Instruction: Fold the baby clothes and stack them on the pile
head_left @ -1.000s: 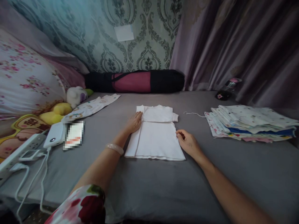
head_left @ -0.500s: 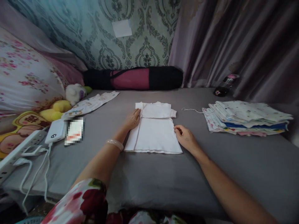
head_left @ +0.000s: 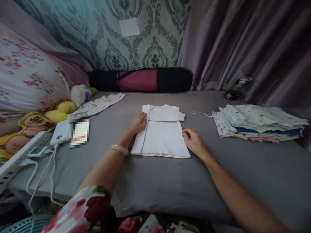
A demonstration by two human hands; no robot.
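Observation:
A small white shirt [head_left: 165, 139] lies flat on the grey bedsheet, its sleeves folded across the upper part and its left side turned inward. My left hand [head_left: 139, 123] rests open on its left edge, fingers stretched out and pointing away from me. At the right edge, my right hand [head_left: 193, 139] is closed, with thumb and fingertips pinching the fabric's side. A short cuff sticks out just above the right hand.
A stack of folded clothes [head_left: 259, 124] with a loose white string [head_left: 202, 114] lies right. A bottle [head_left: 239, 87] stands behind it. Left are patterned cloth [head_left: 97, 105], a white power bank [head_left: 60, 132], a power strip [head_left: 21, 158] and plush toys. A black-and-red bag [head_left: 141, 80] lines the wall.
The view has shifted slightly, moving the scene a little to the right. Both hands keep their places at the shirt's edges, and the shirt looks the same.

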